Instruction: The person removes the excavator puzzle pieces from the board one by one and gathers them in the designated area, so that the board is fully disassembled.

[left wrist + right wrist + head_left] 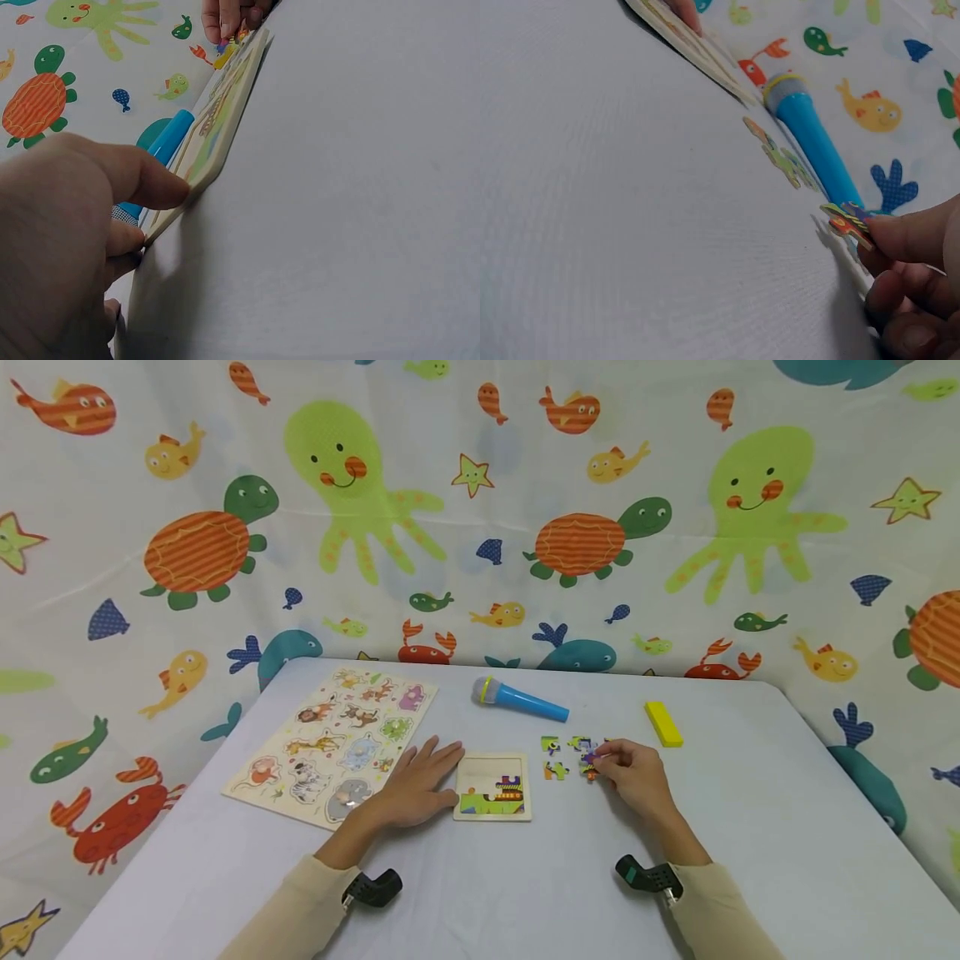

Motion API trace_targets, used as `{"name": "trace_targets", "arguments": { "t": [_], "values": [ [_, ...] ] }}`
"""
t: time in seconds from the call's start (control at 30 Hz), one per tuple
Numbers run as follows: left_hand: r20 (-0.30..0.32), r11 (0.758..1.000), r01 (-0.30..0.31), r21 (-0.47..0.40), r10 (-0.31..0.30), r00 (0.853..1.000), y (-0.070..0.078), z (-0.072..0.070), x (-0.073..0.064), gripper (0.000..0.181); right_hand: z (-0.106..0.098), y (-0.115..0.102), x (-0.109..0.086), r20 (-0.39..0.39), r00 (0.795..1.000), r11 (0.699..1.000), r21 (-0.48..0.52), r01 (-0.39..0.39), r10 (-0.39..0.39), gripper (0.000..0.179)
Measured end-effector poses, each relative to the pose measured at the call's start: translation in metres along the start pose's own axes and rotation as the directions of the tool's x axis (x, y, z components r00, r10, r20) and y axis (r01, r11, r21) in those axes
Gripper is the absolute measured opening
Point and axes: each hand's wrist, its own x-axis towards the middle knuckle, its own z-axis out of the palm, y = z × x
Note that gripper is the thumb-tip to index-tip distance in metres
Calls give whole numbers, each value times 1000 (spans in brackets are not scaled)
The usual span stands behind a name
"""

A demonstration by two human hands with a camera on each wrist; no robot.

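A small square wooden puzzle board (492, 764), partly filled with a colourful train picture, lies flat on the table. My left hand (422, 783) rests at its left side with the fingers spread and fairly straight. In the left wrist view, the thumb (161, 180) touches the board's edge. To the right of the board, my right hand (636, 777) pinches a jigsaw piece (847, 223) between thumb and forefinger, just off the table. Several loose jigsaw pieces (556, 770) lie between the board and this hand, some partly hidden by its fingers.
A larger wooden animal puzzle board (335, 745) lies on the left, its near right corner by the left wrist. Behind the loose pieces is a blue toy microphone (528, 702). A yellow block (663, 724) lies beyond the right hand. A patterned curtain (480, 510) hangs along the table's far edge.
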Motion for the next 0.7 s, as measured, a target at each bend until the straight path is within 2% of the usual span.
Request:
{"name": "trace_targets", "arguments": {
  "t": [0.13,0.27,0.7],
  "values": [
    [1,1000,3,8,-3,1000,1,-1,0,72,5,1,0,-7,998,994,-96,57,-58,18],
    [4,1000,5,18,-5,1000,1,0,0,71,8,3,0,-28,996,980,-185,75,-82,17],
    [11,1000,7,25,-8,1000,1,-1,0,72,12,1,-1,-54,990,951,-287,111,-132,16]
  ]
}}
